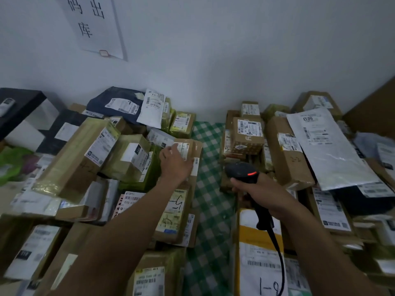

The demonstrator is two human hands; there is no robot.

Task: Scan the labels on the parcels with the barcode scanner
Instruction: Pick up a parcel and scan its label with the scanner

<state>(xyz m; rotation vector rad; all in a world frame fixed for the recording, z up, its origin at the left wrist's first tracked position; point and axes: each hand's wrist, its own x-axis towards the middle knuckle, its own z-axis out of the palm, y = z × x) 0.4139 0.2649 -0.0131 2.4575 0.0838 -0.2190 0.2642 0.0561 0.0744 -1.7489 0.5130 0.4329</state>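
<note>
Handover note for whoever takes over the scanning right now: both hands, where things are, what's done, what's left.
Left hand: fingers resting on the label of a brown box in the left pile.
Right hand: grips the scanner, red light on, over the checked cloth.
Parcels lie in the left pile and the right pile, with the cloth between.
Done: nothing shows which parcels have been scanned.
Left: probably scan the touched label, then the others.

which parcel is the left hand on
The brown cardboard box at the left pile's edge, beside the green checked cloth; the left hand rests on its white label.
</note>
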